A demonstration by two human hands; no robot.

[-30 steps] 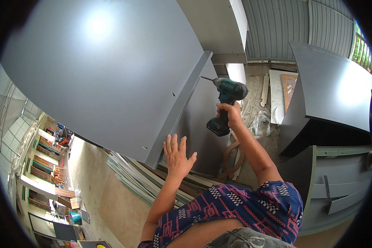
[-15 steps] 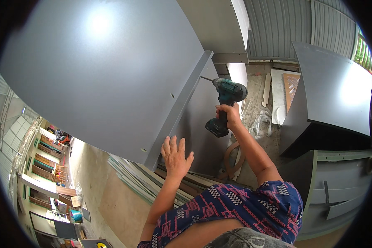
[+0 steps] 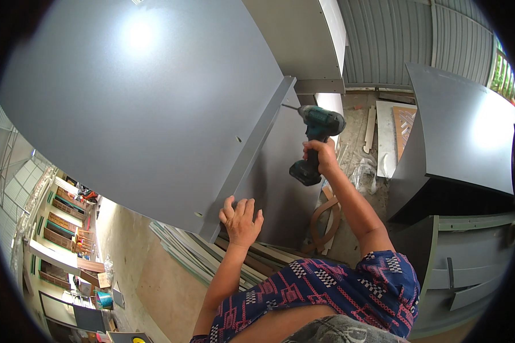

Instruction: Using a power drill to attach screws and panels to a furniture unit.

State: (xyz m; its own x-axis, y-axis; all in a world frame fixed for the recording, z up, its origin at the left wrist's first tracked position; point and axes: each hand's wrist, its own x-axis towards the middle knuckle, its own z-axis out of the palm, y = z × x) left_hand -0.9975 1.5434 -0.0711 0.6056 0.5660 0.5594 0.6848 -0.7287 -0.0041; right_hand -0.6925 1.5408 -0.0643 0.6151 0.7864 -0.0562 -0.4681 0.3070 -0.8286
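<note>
My right hand (image 3: 321, 155) is wrapped round the handle of a cordless drill (image 3: 319, 123), dark teal and black. Its long thin bit points left, with the tip at the edge of a narrow grey strip (image 3: 252, 154); I cannot tell whether it touches. The strip runs along the side of a large grey panel (image 3: 154, 114), which has small slots near that edge. Lower down, my left hand (image 3: 241, 222) rests its slightly bent fingers, apart, at the strip's lower part. A second grey board (image 3: 280, 183) lies beyond the strip, beneath the drill.
Long thin offcuts (image 3: 194, 257) lie stacked below the panel. To the right stand a grey cabinet (image 3: 463, 131) and an open carcass (image 3: 469, 251). Plastic wrap (image 3: 363, 171) and a curved wooden piece (image 3: 326, 217) lie on the floor. A pale grey cabinet (image 3: 303, 40) stands at the far side.
The drill and my right hand have shifted slightly right, and the bit's tip has moved a little with them. My left hand has dropped slightly and its fingers are more bent.
</note>
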